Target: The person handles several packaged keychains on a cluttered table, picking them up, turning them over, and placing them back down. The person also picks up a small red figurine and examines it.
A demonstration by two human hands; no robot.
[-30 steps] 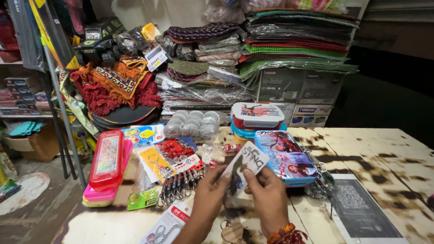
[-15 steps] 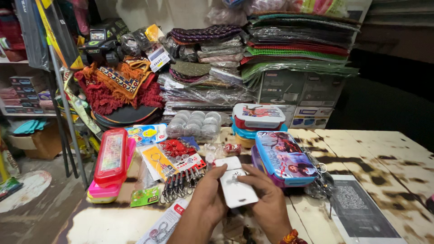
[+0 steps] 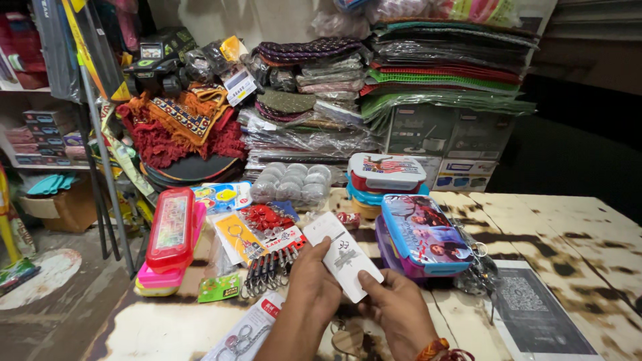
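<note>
Both of my hands hold a white rectangular card (image 3: 342, 258) with a small grey figure printed on it, tilted above the table. My left hand (image 3: 313, 286) grips its left edge, thumb on top. My right hand (image 3: 396, 309) pinches the card's lower right corner; a red and orange thread band sits on that wrist. Just left of the card lies a row of dark keychains (image 3: 271, 266) on a backing card. A blue picture-lidded lunch box (image 3: 424, 233) stands right of the card.
A red and pink pencil box stack (image 3: 170, 234) lies at left. Stacked lunch boxes (image 3: 384, 177), a pack of clear round lids (image 3: 291, 182), folded mats (image 3: 441, 67) and cloth fill the back. A printed code sheet (image 3: 535, 309) lies at right on the worn white table (image 3: 575, 234).
The card was raised with its back toward me, then turned flat. It now sits lower and tilted, its printed face up, still in both hands.
</note>
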